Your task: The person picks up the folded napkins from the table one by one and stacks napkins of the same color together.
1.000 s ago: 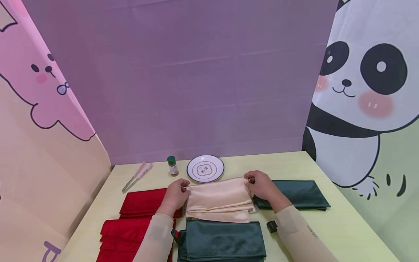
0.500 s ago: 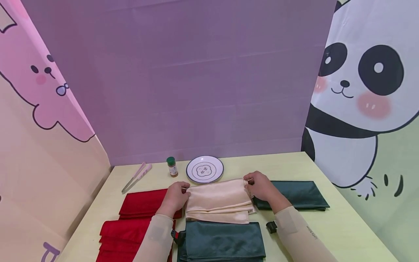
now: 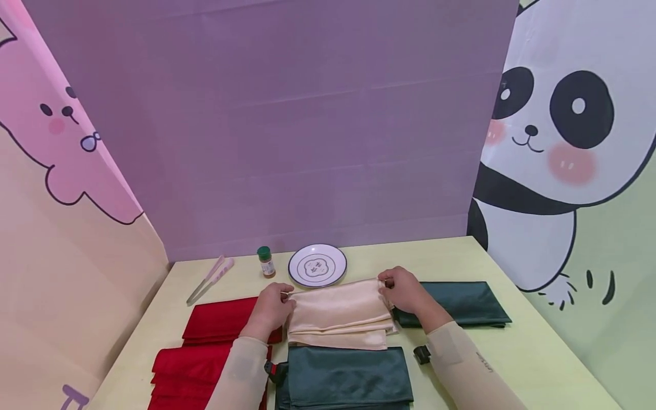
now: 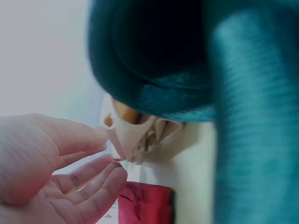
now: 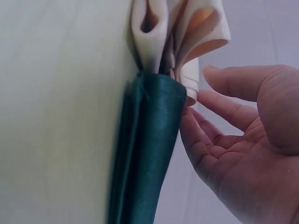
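There is room between the tongs (image 3: 222, 271) and the jar (image 3: 266, 265) and over the table's (image 3: 528, 367) near right part, but the plate (image 3: 318, 265) sits just behind the pale cloth (image 3: 335, 310), with red cloths (image 3: 217, 319) blocking the left and green cloths (image 3: 348, 376) the front and right.

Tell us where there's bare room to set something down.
Bare table shows right of the right sleeve and behind the farther green cloth, right of the plate. Crowded: centre and front left, with the cream cloth, nearer green cloth and red cloths.
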A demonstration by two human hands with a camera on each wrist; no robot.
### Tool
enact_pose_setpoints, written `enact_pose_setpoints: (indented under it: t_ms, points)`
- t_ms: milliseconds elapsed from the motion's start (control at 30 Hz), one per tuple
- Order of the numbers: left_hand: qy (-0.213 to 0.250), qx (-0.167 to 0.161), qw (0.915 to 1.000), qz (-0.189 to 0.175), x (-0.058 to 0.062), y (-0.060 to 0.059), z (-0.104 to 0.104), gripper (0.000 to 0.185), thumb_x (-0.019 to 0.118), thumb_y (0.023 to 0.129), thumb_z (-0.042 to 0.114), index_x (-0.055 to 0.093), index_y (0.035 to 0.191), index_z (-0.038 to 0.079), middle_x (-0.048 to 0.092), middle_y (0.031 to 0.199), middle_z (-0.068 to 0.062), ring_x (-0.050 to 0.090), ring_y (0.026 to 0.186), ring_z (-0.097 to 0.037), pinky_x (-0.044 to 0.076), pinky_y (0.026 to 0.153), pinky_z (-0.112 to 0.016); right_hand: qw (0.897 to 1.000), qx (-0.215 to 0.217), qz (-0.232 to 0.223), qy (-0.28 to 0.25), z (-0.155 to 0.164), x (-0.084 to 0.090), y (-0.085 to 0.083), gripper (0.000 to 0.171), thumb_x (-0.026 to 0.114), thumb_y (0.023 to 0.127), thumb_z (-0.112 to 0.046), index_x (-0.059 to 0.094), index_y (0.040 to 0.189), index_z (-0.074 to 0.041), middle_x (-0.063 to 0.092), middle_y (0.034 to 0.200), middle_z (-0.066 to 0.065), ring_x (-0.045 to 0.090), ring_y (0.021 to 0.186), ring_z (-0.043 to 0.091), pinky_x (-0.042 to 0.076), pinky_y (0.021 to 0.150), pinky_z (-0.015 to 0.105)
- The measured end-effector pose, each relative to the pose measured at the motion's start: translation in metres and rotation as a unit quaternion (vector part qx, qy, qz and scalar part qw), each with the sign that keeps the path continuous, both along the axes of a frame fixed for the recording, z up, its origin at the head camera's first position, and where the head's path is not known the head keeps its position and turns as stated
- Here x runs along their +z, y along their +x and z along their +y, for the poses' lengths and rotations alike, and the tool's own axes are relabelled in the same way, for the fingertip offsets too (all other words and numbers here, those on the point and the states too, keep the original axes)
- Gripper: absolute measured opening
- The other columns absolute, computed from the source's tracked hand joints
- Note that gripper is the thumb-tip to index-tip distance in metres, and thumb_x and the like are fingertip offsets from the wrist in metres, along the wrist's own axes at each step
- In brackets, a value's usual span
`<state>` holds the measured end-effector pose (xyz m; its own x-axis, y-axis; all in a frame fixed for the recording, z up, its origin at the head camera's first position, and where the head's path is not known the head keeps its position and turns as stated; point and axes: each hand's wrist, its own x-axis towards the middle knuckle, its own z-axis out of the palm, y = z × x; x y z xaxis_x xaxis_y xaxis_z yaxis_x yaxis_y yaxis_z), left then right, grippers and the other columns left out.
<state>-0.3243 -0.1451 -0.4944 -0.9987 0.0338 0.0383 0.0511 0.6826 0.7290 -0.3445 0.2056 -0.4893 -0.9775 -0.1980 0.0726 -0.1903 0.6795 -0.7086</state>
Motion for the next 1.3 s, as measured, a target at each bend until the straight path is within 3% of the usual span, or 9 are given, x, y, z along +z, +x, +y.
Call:
enact_pose_setpoints:
  t_ms: [500,767,967,1300]
  points:
    - [0.012,-0.014,0.9967,0.079,0.018,0.006,0.007,0.033,0.074,0.098,0.017,0.07,0.13,0.008,0.066,0.128,-0.012,0.064,0.117,-0.032,0.057,0.096,-0.048,0.999,-0.007,0.035,0.009,0.005,0.005,0.01,0.036,0.07,0.101,-0.013,0.066,0.134,0.0,0.059,0.132,0.021,0.06,0.122,0.041,0.056,0.093,0.054]
    - [0.03,-0.014,0.996,0.083,0.022,0.011,0.003,0.03,0.075,0.098,0.019,0.07,0.126,0.011,0.068,0.125,-0.009,0.066,0.114,-0.031,0.058,0.094,-0.048,0.999,-0.006,0.049,0.011,0.012,0.01,0.019,0.035,0.07,0.1,-0.014,0.065,0.133,0.0,0.06,0.131,0.022,0.061,0.121,0.041,0.054,0.096,0.056]
    - [0.044,-0.015,0.9963,0.072,0.024,0.023,-0.003,0.031,0.076,0.097,0.021,0.069,0.127,0.015,0.067,0.126,-0.006,0.066,0.113,-0.028,0.059,0.092,-0.044,0.998,0.001,0.06,0.011,0.013,0.015,0.029,0.036,0.071,0.1,-0.013,0.065,0.132,0.001,0.061,0.126,0.022,0.063,0.116,0.04,0.054,0.096,0.056]
    - [0.05,-0.028,0.9945,0.088,0.02,0.051,-0.01,0.033,0.078,0.095,0.018,0.069,0.127,0.018,0.068,0.122,-0.006,0.065,0.102,-0.021,0.06,0.083,-0.036,0.998,0.018,0.068,0.004,0.015,0.02,0.049,0.037,0.073,0.099,-0.013,0.064,0.133,0.0,0.063,0.123,0.018,0.064,0.115,0.04,0.054,0.096,0.056]
